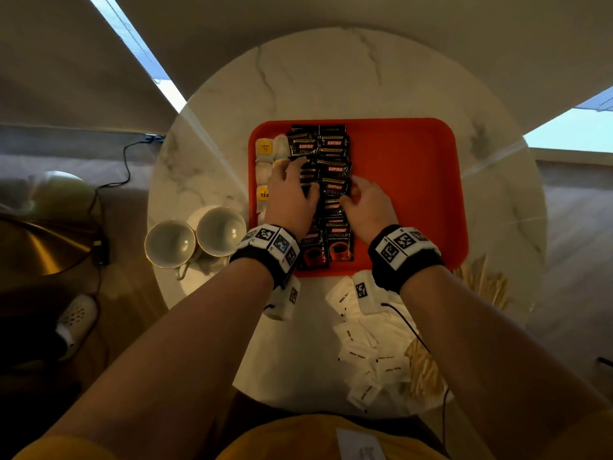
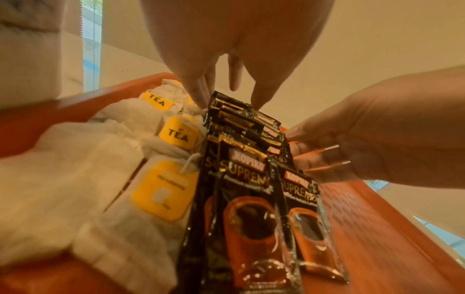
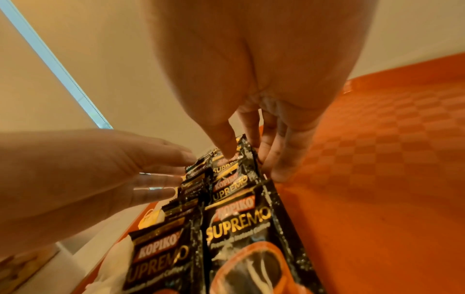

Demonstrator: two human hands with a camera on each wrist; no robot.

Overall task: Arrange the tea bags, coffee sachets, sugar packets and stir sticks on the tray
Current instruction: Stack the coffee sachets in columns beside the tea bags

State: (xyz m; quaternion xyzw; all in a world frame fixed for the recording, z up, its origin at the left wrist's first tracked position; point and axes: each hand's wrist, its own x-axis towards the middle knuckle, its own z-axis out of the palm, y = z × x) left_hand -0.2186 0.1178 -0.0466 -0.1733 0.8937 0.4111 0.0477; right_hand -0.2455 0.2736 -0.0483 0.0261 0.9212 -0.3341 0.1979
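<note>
The round marbled counter (image 1: 331,78) carries an orange tray (image 1: 414,194), its right half bare. Along the tray's left edge lie the tea bags (image 2: 125,159), and just beside them the black coffee sachets (image 1: 335,171) run in two overlapping columns. Both hands are squaring these columns: the left hand (image 1: 290,197) lies on the left column with fingers (image 2: 198,95) straight and released, pressing down; the right hand (image 1: 368,207) pinches a sachet of the right column between thumb and curled fingers (image 3: 274,157). The white sugar packets (image 1: 365,356) and wooden stir sticks (image 1: 484,283) are still off the tray, on the counter near the person.

The sachets look slick and shingled, so a push from either side may fan them apart or slide them over the tea bags; a wrist lifting could drag the nearest ones askew.

Sachets read "KOPIKO SUPREMO"; yellow tags read "TEA"; packets seem to read "White Sugar"
</note>
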